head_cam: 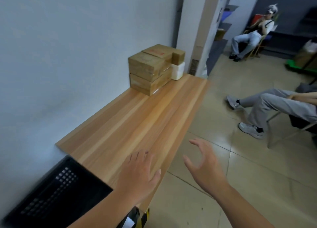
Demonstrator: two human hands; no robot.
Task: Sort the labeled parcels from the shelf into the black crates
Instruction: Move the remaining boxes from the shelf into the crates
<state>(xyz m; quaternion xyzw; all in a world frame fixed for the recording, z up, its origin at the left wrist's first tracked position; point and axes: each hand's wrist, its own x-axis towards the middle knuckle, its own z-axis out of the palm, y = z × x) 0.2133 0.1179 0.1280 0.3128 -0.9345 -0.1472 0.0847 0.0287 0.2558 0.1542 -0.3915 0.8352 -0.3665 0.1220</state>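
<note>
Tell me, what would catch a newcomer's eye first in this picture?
Probably the stack of brown cardboard parcels at the far end of the wooden shelf, against the wall. Nearer, the left hand and right hand are stretched forward, holding nothing, the left over the shelf's near end. A black crate sits at lower left, beside the shelf's near corner.

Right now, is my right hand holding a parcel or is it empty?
Empty. The right hand is open, fingers spread and loosely curved with nothing between them, beside the wooden shelf.
</note>
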